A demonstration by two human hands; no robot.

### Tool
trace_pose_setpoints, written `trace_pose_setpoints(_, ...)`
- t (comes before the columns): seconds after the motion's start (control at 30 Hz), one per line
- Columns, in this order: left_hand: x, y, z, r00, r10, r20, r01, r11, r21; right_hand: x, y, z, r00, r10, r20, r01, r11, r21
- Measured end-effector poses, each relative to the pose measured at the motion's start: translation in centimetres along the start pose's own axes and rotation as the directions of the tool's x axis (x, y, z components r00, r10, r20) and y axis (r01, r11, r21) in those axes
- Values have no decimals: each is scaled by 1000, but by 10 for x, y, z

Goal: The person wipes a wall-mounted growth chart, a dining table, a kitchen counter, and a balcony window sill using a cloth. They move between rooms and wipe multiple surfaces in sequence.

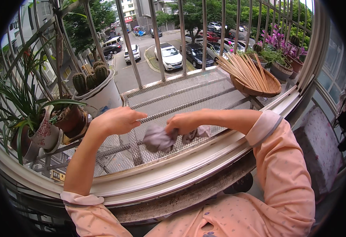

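Note:
My right hand (186, 122) is closed on a crumpled greyish-purple cloth (158, 138) just above the wire-mesh shelf (190, 100) outside the window. Part of the cloth, or a second piece, shows to the right beneath my wrist; which one, I cannot tell. My left hand (121, 120) hangs over the mesh beside a white pot (104, 96) of cacti. Its fingers point towards the cloth, a short way from it, and nothing shows in them.
A wicker basket (257, 87) of thin wooden sticks stands at the far right of the shelf, near potted plants. More pots stand at left, one patterned (44, 131). Metal bars (158, 38) close the far side. The window track (173, 177) runs between me and the mesh.

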State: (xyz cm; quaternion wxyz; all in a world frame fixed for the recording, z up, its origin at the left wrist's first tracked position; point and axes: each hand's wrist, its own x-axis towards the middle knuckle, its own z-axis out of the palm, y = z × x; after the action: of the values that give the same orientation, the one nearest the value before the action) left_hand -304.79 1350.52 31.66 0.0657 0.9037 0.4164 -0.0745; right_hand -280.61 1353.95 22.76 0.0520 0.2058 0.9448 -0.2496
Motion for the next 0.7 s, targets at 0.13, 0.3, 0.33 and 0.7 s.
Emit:
trace_pose_setpoints(0.13,3,14,2,999,42,32,-43,999,23,-61,27,-20,888,452,-83,-459,864,-208)
trace_pose_setpoints(0.3,16,28,-1,993,106,53,-109,992,68,-140,27,-52,799,510,-320,-552,832,-52)
trace_pose_setpoints(0.33,19,32,0,992,110,68,-115,991,68,-154,21,-57,789,451,-416,-471,880,60)
trace_pose_setpoints(0.7,90,106,-2,947,299,-119,-310,946,-93,-251,-74,-93,396,137,-908,302,914,270)
